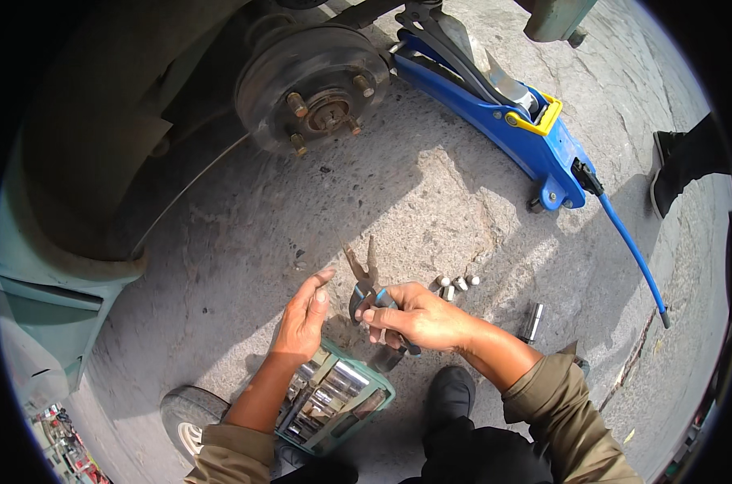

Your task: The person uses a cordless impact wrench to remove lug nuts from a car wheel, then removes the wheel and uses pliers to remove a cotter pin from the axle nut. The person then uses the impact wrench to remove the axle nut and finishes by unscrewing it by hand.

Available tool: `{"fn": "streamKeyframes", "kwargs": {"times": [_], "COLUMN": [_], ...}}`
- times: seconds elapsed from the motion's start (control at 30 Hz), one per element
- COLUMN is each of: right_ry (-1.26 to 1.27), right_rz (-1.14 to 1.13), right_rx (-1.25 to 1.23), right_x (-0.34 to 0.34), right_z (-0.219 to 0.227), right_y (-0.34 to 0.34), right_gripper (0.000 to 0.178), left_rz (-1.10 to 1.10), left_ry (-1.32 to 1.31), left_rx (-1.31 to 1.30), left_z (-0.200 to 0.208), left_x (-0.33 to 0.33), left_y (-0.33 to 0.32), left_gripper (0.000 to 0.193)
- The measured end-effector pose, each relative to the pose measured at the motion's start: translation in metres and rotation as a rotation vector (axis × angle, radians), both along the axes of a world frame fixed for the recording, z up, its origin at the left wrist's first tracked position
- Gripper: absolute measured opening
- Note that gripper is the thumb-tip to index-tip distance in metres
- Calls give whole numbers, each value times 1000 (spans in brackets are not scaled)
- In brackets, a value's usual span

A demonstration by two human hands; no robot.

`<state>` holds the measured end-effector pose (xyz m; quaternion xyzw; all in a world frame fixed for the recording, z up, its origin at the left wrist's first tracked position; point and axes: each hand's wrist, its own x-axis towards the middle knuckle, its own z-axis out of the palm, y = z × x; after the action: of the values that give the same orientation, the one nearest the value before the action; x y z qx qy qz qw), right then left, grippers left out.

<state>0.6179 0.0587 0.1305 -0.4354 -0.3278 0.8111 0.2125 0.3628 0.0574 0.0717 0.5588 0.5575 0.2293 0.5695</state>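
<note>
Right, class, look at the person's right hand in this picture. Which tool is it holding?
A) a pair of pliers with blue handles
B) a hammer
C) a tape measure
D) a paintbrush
A: the right hand is closed around the blue handles of a pair of pliers, whose metal tips stand open and point up over the concrete ground, while the left hand is open beside it.

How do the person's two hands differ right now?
The right hand is closed around the blue-handled pliers, while the left hand is open and holds nothing. The right hand reaches across over the concrete; the left hand hovers above the green socket case. Both are bare, with olive sleeves.
</note>
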Motion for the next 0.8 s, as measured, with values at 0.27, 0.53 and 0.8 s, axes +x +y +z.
{"fn": "streamKeyframes", "kwargs": {"times": [0.27, 0.53, 0.8], "right_ry": [-303, 16, -398], "right_rz": [-50, -148, -210], "right_rx": [674, 236, 544], "right_x": [-21, -13, 24], "right_z": [-23, -13, 4], "right_y": [-22, -16, 27], "right_gripper": [17, 11, 23], "left_rz": [425, 121, -95], "left_ry": [-638, -307, 828], "left_rx": [-467, -90, 171], "left_z": [26, 32, -45], "left_x": [57, 59, -88], "left_y": [-6, 10, 0], "left_gripper": [52, 36, 83]}}
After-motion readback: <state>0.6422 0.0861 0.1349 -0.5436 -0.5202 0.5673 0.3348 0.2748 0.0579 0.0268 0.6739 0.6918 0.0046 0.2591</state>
